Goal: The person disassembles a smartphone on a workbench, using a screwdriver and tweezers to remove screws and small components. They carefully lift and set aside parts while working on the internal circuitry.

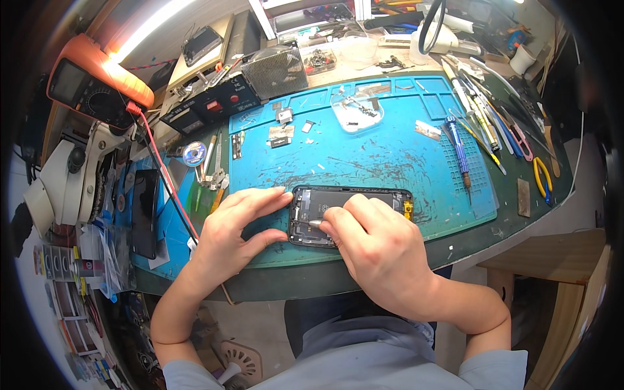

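An opened smartphone [318, 201] lies flat on the blue work mat [260, 159], its dark inside facing up and a yellow strip at its right end. My left hand [237, 224] steadies the phone's left end, thumb at the near corner and fingers at the far one. Above the middle of the phone, my right hand [383, 244] is closed in a pinch. A small slim tool with a silvery tip [316, 223] shows beyond its fingertips, over the phone's left half. Most of that tool and part of the phone are hidden by the right hand.
A blue screwdriver [459, 156] lies right of the phone, with yellow-handled pliers [543, 182] farther right. Beyond are a clear dish [357, 114] of small parts and a black power box [211, 104]. An orange multimeter [97, 84] with red and black leads stands at left.
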A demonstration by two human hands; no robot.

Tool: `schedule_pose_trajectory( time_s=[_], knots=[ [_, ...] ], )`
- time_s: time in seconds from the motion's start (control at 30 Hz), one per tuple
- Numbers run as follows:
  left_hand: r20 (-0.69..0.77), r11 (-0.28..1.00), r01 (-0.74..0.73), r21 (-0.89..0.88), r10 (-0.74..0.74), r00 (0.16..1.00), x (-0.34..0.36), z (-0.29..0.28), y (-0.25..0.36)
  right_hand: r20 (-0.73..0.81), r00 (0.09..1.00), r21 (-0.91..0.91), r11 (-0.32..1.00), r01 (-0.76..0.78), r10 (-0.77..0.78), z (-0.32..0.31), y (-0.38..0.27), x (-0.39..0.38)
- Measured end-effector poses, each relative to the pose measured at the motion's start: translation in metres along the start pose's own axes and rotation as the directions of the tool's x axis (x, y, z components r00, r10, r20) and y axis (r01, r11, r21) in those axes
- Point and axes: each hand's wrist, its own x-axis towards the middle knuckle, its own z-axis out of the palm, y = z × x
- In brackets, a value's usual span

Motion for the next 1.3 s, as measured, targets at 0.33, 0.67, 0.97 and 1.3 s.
schedule_pose_trajectory(
  time_s=[0.33, 0.67, 0.97, 1.3],
  knots=[
    [0.007, 1.0, -0.003, -0.008, 0.003, 1.0, 0.0, -0.001, 0.001, -0.058, 0.997, 0.038, 0.998, 0.054, -0.052, -0.002, 0.003, 0.001],
    [-0.1, 0.998, -0.055, -0.009, 0.054, 0.994, -0.004, 0.002, 0.0, -0.157, 0.983, 0.049, 0.993, 0.106, -0.097, -0.005, 0.008, -0.001],
    [-0.131, 0.982, -0.1, 0.16, 0.121, 0.984, 0.004, 0.007, 0.013, -0.193, 0.976, 0.1, 0.987, 0.125, -0.104, -0.01, 0.01, -0.003],
    [-0.219, 0.892, -0.08, 0.445, 0.196, 0.956, 0.068, 0.023, -0.019, -0.293, 0.956, 0.061, 0.998, 0.016, 0.003, -0.044, 0.039, -0.019]
  ],
)
